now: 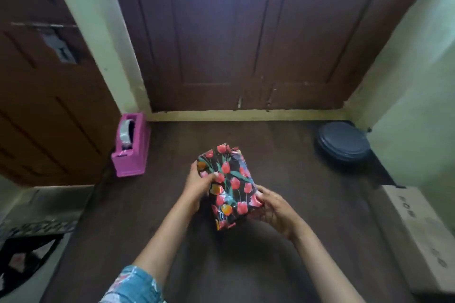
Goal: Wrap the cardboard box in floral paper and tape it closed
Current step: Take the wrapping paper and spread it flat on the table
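A pink tape holder [131,147] stands far on the left of the brown floor [283,145]. In the middle, the left hand [197,184] curls its fingers round the left side of the box [231,184]. The box is all covered in flower paper [225,167] with red tulips. The right hand [273,211] grips its near right corner. A round blue lid [343,141] lies far right.

Ahead of me stands a dark brown panelled wooden door [246,44], with a pale yellow sill strip [246,115] along its foot. Pale green plastered walls flank it on my left [98,32] and right [406,81]. Below me is a dark brown floor [246,265]. Further left is an orange-brown wooden door [37,110] with a grey metal latch [59,47]. A round dark blue disc [343,141] lies in the right corner.
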Demonstrator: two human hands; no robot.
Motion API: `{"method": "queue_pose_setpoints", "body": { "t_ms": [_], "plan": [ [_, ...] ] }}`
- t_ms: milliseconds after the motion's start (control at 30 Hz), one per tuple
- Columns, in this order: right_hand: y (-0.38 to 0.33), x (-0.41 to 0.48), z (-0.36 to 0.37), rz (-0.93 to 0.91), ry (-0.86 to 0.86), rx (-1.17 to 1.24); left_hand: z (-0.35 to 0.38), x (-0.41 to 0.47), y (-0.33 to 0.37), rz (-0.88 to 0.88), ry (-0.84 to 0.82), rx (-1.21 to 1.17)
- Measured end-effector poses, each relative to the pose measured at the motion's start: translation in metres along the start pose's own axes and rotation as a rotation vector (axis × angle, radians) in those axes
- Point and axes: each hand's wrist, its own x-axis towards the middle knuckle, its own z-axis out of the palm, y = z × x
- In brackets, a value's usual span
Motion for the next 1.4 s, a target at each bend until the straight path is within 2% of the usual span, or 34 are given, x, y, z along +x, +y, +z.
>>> {"method": "queue_pose_setpoints", "body": {
  "t_ms": [67, 200, 300, 367, 433, 567, 667, 767, 833, 933, 1067, 1167, 1233, 1300, 1400],
  "plan": [
    [-0.003, -0.006, -0.019, -0.017, 0.04, -0.015, 0.019, -0.007, -0.006, 0.032, -0.081, 0.149],
    [-0.002, -0.014, -0.054, -0.062, 0.096, 0.008, 0.056, -0.027, -0.015, 0.104, -0.061, 0.514],
    [0.001, -0.018, -0.073, -0.077, 0.132, 0.023, 0.082, -0.046, -0.024, 0.254, -0.147, 0.599],
    [0.006, -0.019, -0.083, -0.06, 0.153, 0.067, 0.1, -0.057, -0.032, 0.255, -0.257, 0.626],
    [0.011, -0.024, -0.091, -0.013, 0.149, 0.12, 0.117, -0.063, -0.043, 0.276, -0.313, 0.774],
    [0.018, -0.036, -0.107, 0.061, 0.056, 0.193, 0.14, -0.066, -0.064, 0.315, -0.262, 0.996],
    [0.027, -0.043, -0.115, 0.009, 0.059, -0.02, 0.149, -0.068, -0.075, 0.34, -0.179, 1.118],
    [0.044, -0.043, -0.12, -0.128, 0.243, -0.367, 0.154, -0.071, -0.08, 0.426, -0.137, 1.256],
    [0.054, -0.045, -0.123, -0.212, 0.373, -0.68, 0.158, -0.073, -0.085, 0.476, -0.095, 1.306],
    [0.063, -0.05, -0.12, -0.224, 0.508, -1.045, 0.16, -0.073, -0.09, 0.489, -0.05, 1.285],
    [0.064, -0.046, -0.114, -0.044, 0.546, -1.215, 0.156, -0.065, -0.088, 0.412, -0.077, 1.192],
    [0.061, -0.042, -0.114, 0.032, 0.561, -1.245, 0.154, -0.061, -0.083, 0.279, -0.063, 0.928],
    [0.057, -0.041, -0.113, 0.02, 0.541, -1.278, 0.15, -0.057, -0.079, 0.217, -0.04, 0.669],
    [0.053, -0.041, -0.112, -0.007, 0.488, -1.328, 0.139, -0.054, -0.072, 0.18, 0.05, 0.404],
    [0.047, -0.042, -0.107, -0.068, 0.377, -1.421, 0.116, -0.047, -0.069, 0.149, 0.154, 0.309]
  ]
}}
